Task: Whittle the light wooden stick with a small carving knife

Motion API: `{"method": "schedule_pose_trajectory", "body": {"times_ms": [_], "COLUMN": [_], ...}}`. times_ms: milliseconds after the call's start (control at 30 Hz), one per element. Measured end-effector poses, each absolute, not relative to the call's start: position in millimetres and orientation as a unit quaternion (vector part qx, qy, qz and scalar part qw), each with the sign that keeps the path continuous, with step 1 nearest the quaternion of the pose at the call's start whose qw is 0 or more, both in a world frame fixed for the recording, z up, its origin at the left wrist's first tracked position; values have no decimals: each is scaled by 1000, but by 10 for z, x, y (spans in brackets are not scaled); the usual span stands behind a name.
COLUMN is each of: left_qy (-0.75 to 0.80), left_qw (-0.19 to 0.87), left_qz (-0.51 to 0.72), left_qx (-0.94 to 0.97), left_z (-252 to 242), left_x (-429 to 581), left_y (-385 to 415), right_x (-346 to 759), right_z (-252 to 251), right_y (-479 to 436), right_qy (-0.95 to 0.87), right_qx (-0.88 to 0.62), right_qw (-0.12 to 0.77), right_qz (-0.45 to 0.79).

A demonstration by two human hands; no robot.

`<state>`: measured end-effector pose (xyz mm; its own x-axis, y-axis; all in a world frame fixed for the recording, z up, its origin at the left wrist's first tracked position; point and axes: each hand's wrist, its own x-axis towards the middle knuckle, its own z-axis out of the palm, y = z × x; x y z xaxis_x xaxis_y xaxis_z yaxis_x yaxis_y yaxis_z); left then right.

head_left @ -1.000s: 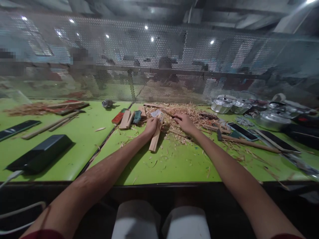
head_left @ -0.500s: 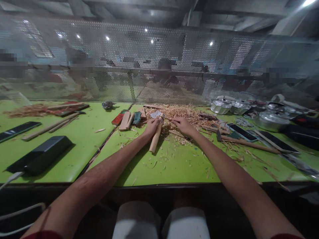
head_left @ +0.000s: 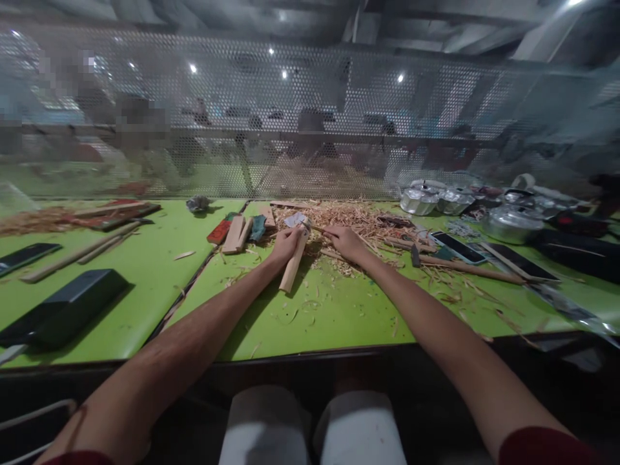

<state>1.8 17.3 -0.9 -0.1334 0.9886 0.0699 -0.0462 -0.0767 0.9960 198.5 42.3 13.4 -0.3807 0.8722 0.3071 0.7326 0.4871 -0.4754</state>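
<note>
My left hand [head_left: 285, 245] is closed around a pale piece of wood [head_left: 291, 270], which slants with its near end over the green tabletop. At the far end of the wood, my right hand [head_left: 347, 244] pinches a thin brown stick-like tool [head_left: 317, 228] pointing left. Its tip meets or nearly meets the wood; I cannot tell which, nor what kind of tool it is. Just behind my left hand lies a crumpled whitish sheet [head_left: 294, 219]. Wood shavings [head_left: 349, 216] are heaped behind both hands.
Wood blocks [head_left: 233, 234] and a red block [head_left: 220, 229] lie left of my hands. To the right are a hammer [head_left: 465, 266], a phone [head_left: 458, 247] and metal kettles [head_left: 513, 224]. A black box [head_left: 68, 310] stands at left. Behind rises a perforated screen [head_left: 300, 116].
The whole view has swung slightly right, so everything sits a little further left. Both hands keep their hold, and the tool stays at the wood's far end.
</note>
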Motion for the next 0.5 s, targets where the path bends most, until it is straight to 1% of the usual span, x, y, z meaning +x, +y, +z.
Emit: {"method": "schedule_pose_trajectory", "body": {"times_ms": [167, 267, 367, 433, 500], "left_qy": [482, 448, 451, 447, 443], "left_qw": [477, 493, 511, 514, 506], "left_qz": [542, 535, 536, 545, 555], "left_qx": [496, 520, 499, 489, 490], "left_z": [23, 0, -70, -122, -156], "left_x": [43, 82, 86, 68, 48], "left_y": [166, 182, 233, 268, 288], "right_x": [2111, 2264, 2314, 2262, 2172], "right_z": [77, 115, 204, 240, 238], "right_y": [508, 611, 662, 640, 583], "right_qy": [-781, -739, -722, -739, -767], "right_qx": [-550, -586, -580, -552, -525], "right_qw": [281, 322, 365, 366, 335], "right_qz": [88, 86, 96, 127, 154]}}
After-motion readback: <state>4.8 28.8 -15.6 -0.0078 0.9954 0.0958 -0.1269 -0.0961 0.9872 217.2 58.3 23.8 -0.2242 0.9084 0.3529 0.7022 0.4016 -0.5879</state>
